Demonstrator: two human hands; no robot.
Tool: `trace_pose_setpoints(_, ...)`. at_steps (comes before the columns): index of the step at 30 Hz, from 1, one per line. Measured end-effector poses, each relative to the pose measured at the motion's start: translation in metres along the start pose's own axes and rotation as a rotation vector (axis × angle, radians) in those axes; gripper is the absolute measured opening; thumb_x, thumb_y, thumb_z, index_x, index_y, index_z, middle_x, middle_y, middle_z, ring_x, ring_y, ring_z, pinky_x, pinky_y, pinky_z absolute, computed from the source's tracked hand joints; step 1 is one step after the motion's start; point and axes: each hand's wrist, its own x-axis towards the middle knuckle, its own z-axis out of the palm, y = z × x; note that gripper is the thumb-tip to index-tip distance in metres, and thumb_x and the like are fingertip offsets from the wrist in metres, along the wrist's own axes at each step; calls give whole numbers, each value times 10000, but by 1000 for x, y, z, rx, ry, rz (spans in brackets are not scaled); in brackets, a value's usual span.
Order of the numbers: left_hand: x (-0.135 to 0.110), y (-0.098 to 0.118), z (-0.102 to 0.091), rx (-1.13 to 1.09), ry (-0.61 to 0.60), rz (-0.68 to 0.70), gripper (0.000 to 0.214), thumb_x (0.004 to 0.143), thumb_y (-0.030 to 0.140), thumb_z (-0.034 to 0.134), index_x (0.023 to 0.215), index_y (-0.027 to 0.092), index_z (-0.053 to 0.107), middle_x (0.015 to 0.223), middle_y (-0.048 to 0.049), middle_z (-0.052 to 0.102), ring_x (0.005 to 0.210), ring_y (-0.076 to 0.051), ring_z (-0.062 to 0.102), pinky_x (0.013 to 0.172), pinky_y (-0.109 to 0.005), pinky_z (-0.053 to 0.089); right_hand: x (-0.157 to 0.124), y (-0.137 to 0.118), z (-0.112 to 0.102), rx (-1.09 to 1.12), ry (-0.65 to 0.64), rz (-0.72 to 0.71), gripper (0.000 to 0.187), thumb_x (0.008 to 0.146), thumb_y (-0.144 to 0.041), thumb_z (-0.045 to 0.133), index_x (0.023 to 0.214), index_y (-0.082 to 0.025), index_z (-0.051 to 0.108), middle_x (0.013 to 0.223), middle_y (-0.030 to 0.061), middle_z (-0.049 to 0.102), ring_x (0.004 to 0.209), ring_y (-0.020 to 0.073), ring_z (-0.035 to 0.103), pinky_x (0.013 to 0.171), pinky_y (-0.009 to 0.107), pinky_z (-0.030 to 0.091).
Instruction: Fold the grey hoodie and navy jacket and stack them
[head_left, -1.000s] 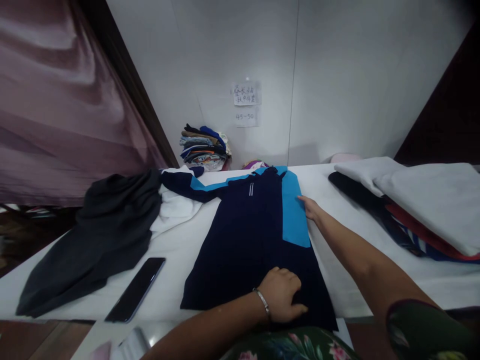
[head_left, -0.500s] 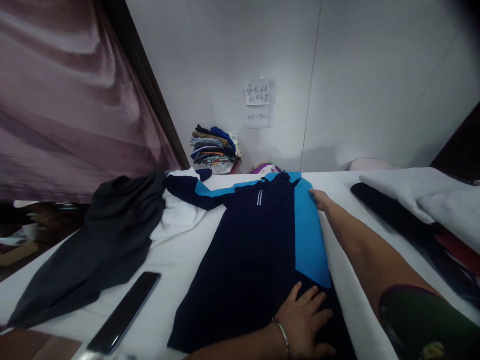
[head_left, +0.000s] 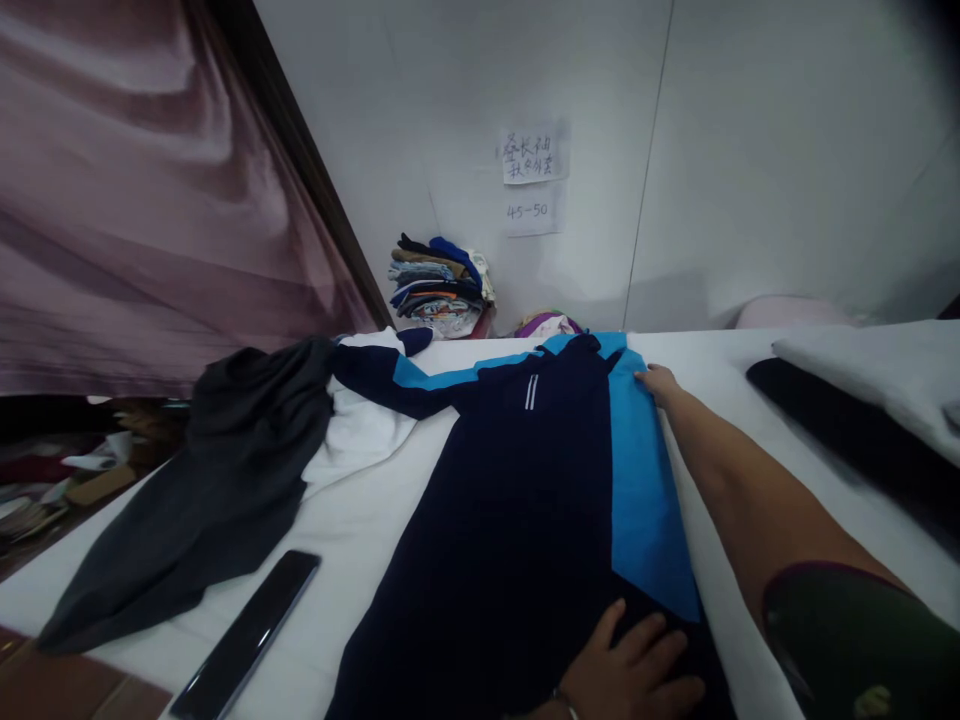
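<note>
Left grip (head_left: 626, 672) open, fingers spread flat on the navy jacket (head_left: 510, 520), holding nothing. Right grip (head_left: 656, 385) also open, fingertips on the blue panel (head_left: 645, 500). Both seem placed to keep the cloth flat. Jacket lies mid-frame on the white worktop (head_left: 390, 530); phone (head_left: 246, 635) and dark garment (head_left: 202, 490) lower left, clothes stack (head_left: 439, 290) by the wall.

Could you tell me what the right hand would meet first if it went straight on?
The right hand would likely meet the jacket's blue panel first, right at its fingertips.
</note>
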Motion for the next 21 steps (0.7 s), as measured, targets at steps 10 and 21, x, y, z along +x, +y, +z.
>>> trace_pose_setpoints(10, -1, 6, -8, -56, 6, 10, 892, 880, 406, 472, 1391, 513, -252, 1550, 14, 208, 1431, -242, 168, 1179, -593, 188, -59, 1, 1, -594, -78, -510, 584, 899, -413, 484, 1413, -157, 379, 1543, 148, 254, 1434, 303, 143, 1140, 533, 114)
trace_pose_setpoints(21, -4, 23, -31, -9, 26, -33, 742, 861, 678, 351, 1501, 345, 178, 1541, -46, 237, 1434, -280, 188, 1190, -556, 110, -102, 4, 40, -962, -422, -428, 638, 940, -542, 320, 1452, -161, 345, 1562, 131, 208, 1444, 287, 116, 1136, 530, 73)
